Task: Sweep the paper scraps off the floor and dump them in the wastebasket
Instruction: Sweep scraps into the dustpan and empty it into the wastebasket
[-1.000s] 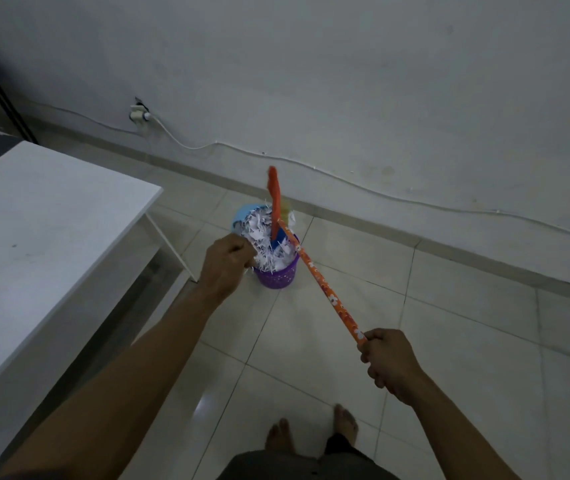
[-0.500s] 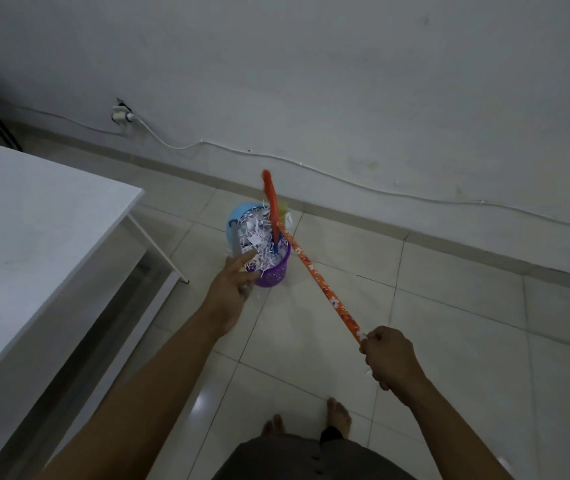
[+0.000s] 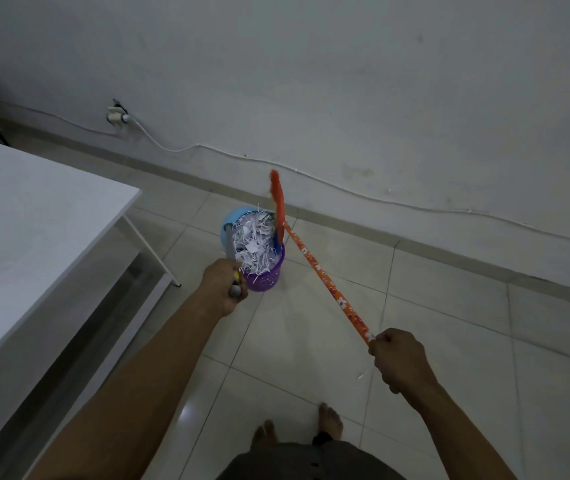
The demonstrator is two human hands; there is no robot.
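A purple wastebasket (image 3: 265, 276) stands on the tiled floor, heaped with white paper scraps (image 3: 254, 242). A light blue dustpan (image 3: 234, 221) is tipped against its far left rim. My left hand (image 3: 224, 285) grips the dustpan's grey handle (image 3: 230, 249) just left of the basket. My right hand (image 3: 398, 358) grips the end of the orange flowered broom handle (image 3: 326, 280). The red broom head (image 3: 277, 195) stands upright at the basket's far right rim.
A white table (image 3: 37, 216) fills the left side, its thin leg reaching the floor near the basket. A white cable (image 3: 311, 176) runs along the wall from a plug. My bare feet (image 3: 330, 419) stand on the tiles below. One small scrap (image 3: 360, 375) lies by my right hand.
My left hand was open and reaching beside the basket half a second ago; now it grips the dustpan handle. The broom has barely moved.
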